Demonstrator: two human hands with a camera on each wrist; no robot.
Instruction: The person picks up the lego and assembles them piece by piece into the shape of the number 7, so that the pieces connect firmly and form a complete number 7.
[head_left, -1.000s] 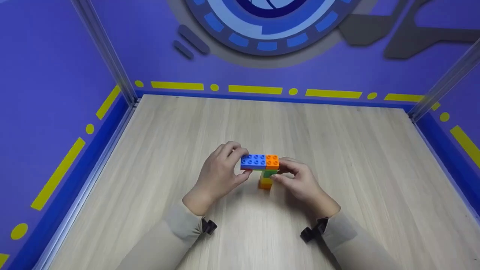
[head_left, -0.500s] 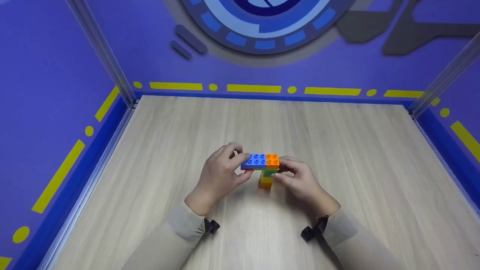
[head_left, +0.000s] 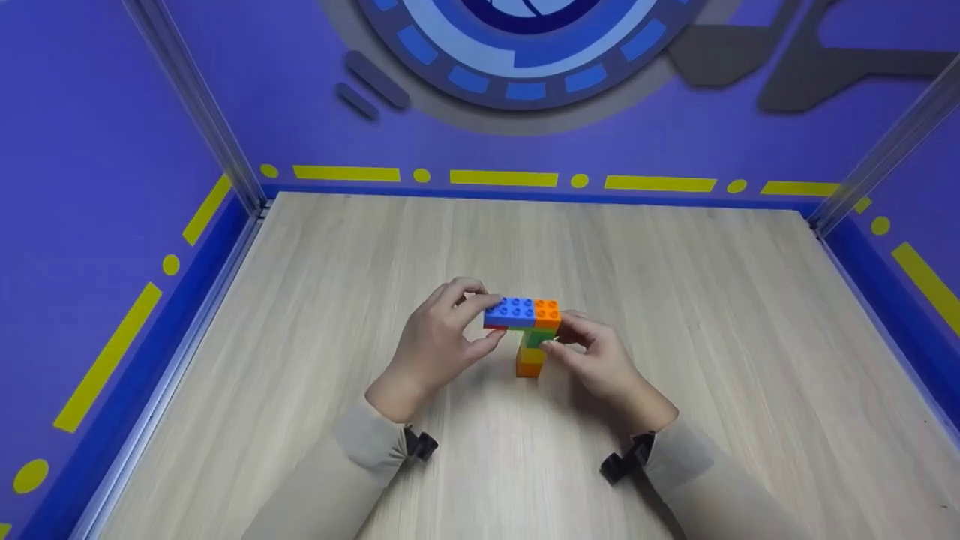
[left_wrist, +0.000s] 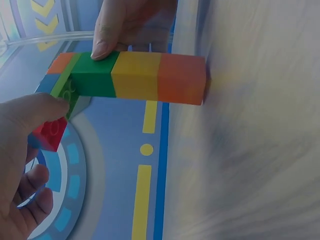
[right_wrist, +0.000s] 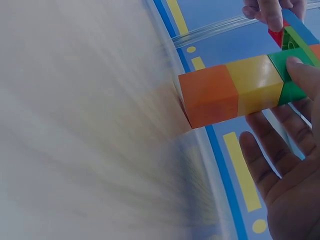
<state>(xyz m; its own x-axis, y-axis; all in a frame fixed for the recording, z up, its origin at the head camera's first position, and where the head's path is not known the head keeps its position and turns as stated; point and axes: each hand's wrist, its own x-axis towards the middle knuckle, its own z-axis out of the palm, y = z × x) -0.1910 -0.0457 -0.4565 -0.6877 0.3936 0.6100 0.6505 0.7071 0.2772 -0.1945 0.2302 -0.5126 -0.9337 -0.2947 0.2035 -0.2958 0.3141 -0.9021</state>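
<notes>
An upright stack of toy building bricks stands between my hands, an orange brick (head_left: 529,369) at its foot, then a yellow brick (left_wrist: 136,75) and a green brick (left_wrist: 92,75). Above them a thin light green piece (right_wrist: 300,42) reaches left. It carries a blue brick (head_left: 517,311) and a small orange brick (head_left: 547,310); a red brick (left_wrist: 51,134) sits under the blue one's left end. My left hand (head_left: 439,345) pinches that left end, thumb below. My right hand (head_left: 604,356) grips the green brick between thumb and fingers. Whether the foot touches the table fully, I cannot tell.
Around the bricks spreads a light wood table (head_left: 360,255). Blue-purple panels with yellow markings (head_left: 502,178) enclose its back and sides, with metal posts (head_left: 199,97) at the back corners.
The top of the stack has shifted slightly away from me, so more of the green and yellow bricks shows. Both hands keep their hold.
</notes>
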